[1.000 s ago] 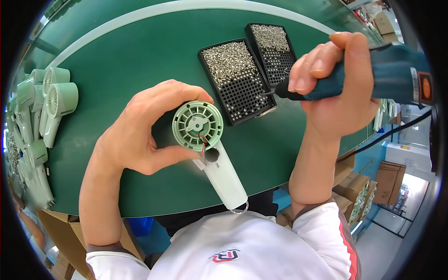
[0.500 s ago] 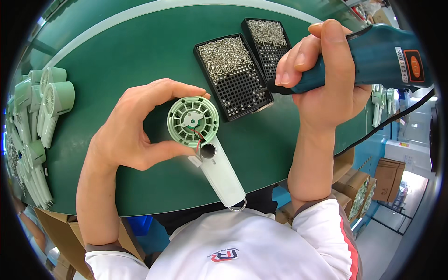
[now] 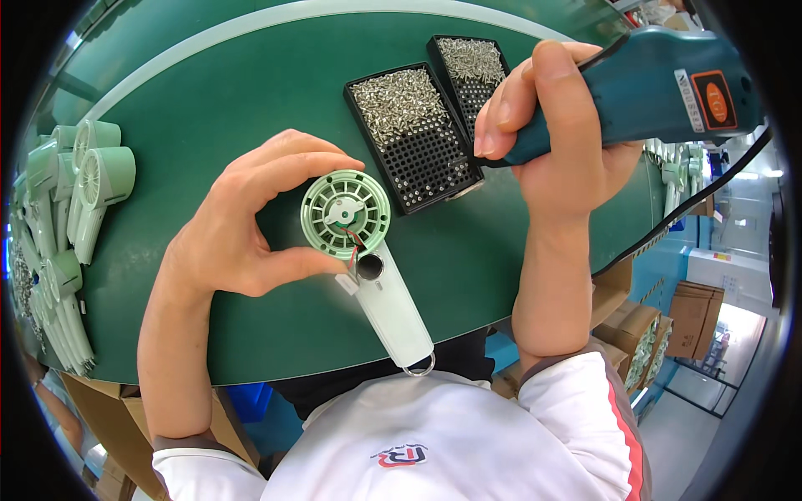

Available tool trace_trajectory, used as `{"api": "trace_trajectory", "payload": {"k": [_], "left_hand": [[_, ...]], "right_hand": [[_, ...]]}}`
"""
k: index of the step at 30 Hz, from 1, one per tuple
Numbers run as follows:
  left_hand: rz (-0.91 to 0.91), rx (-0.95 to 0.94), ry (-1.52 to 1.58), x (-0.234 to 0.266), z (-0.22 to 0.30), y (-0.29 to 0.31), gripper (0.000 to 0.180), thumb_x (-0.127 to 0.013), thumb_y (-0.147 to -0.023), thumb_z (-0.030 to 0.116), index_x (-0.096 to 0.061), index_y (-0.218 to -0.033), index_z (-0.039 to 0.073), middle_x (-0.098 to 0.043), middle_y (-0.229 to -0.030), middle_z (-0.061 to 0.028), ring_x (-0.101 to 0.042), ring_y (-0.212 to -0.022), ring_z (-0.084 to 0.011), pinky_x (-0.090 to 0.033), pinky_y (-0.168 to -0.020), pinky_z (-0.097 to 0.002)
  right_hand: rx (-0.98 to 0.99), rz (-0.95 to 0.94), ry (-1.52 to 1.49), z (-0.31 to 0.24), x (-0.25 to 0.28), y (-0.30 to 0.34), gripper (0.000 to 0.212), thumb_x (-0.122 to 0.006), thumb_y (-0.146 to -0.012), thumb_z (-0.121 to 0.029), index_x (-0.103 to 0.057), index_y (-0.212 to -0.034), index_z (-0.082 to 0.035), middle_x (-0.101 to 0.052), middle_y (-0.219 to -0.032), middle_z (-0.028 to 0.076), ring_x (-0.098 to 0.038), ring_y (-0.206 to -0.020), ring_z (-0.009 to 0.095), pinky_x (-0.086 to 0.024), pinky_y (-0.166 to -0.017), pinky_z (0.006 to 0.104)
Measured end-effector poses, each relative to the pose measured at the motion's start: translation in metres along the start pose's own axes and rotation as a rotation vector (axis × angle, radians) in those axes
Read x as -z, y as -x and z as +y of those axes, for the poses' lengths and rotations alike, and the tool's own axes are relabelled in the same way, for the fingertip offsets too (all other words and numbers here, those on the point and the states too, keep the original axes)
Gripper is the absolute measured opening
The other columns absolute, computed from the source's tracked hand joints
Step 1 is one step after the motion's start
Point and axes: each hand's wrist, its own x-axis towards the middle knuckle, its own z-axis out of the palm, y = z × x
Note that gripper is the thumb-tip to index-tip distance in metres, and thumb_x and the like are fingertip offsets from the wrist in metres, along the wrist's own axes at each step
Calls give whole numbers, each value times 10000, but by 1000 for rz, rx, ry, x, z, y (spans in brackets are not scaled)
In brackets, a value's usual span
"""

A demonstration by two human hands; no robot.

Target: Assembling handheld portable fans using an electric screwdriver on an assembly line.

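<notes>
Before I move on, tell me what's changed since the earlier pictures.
The right hand has shifted left and up in the picture, swinging the back of the screwdriver the same way. Neither hand let go. The left hand still holds the fan; the screw trays stayed put.

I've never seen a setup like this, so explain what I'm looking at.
There's no robot here, just someone working bare-handed. The view looks down from a wide fisheye camera on their head, so edges bend. The left hand holds a pale green and white handheld fan by its round head. The right hand grips a blue-green power screwdriver. On the green table lie two black trays of small metal screws, with more fan bodies at the left.
</notes>
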Motion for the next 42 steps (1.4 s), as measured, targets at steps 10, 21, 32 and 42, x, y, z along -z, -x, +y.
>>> {"api": "trace_trajectory", "payload": {"k": [10, 21, 32, 42], "left_hand": [[21, -14, 32, -1, 0, 0, 657, -921, -660, 145, -663, -1241, -17, -698, -1132, -160, -676, -1012, -326, -536, -893, -402], [34, -11, 17, -2, -2, 3, 629, -923, -667, 187, -681, -1218, 5, -706, -1102, -142, -678, -1001, -325, -537, -888, -387], [52, -44, 26, -1, -4, 5, 619, -919, -683, 175, -676, -1229, 11, -708, -1104, -137, -679, -1009, -324, -542, -898, -393], [59, -85, 25, -3, -6, 4, 628, -919, -697, 168, -666, -1252, 20, -698, -1102, -144, -666, -1007, -339, -538, -896, -408]], "right_hand": [[21, -2, 13, 0, 2, 3, 173, -567, -1022, -81, -660, -1016, 65, -606, -661, 110, -551, -449, 175, -510, -432, 344], [46, 24, 111, 2, 1, 2, 189, -558, -1035, -89, -671, -1022, 61, -606, -662, 106, -550, -450, 174, -500, -420, 343], [-27, 112, 8, -12, -2, 1, 266, -504, -1067, -164, -664, -1083, 47, -602, -684, 83, -538, -475, 190, -467, -422, 353], [-103, -231, -126, -68, -56, -9, 499, -289, -1133, -346, -638, -1267, -15, -582, -771, 31, -497, -502, 157, -454, -446, 329]]}}
